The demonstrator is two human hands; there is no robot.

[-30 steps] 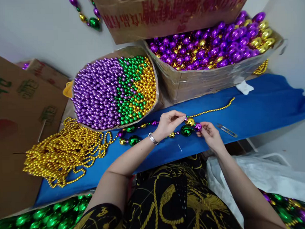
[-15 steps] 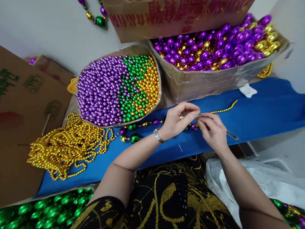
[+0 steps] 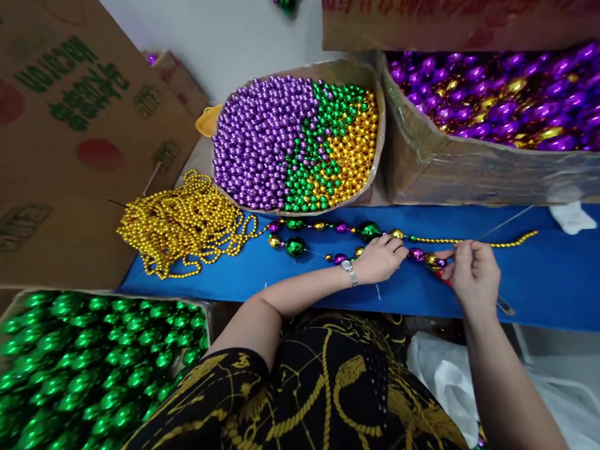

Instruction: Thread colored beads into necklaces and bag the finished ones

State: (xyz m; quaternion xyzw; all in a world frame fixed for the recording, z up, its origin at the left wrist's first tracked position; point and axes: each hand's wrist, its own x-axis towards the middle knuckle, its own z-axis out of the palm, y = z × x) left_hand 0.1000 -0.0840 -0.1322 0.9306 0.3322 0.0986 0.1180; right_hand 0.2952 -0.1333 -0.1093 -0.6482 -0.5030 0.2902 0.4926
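Left hand [image 3: 380,258] and right hand [image 3: 473,271] are held over a blue cloth [image 3: 558,288]. Along its far edge, presumably for easy reach, are set a large box of purple and gold beads [image 3: 495,179], right, and a smaller box of small beads [image 3: 354,71]. Gold bead chains [image 3: 182,222] are heaped at left. Between heap and hands, the bead strand [image 3: 369,231] is laid as a narrow loop, perhaps for untangled handling. Its right end is pinched by bent right fingers, beside a thin thread [image 3: 506,222]. The left palm is turned down across the strand, fingers loosely curled; any grip cannot be told.
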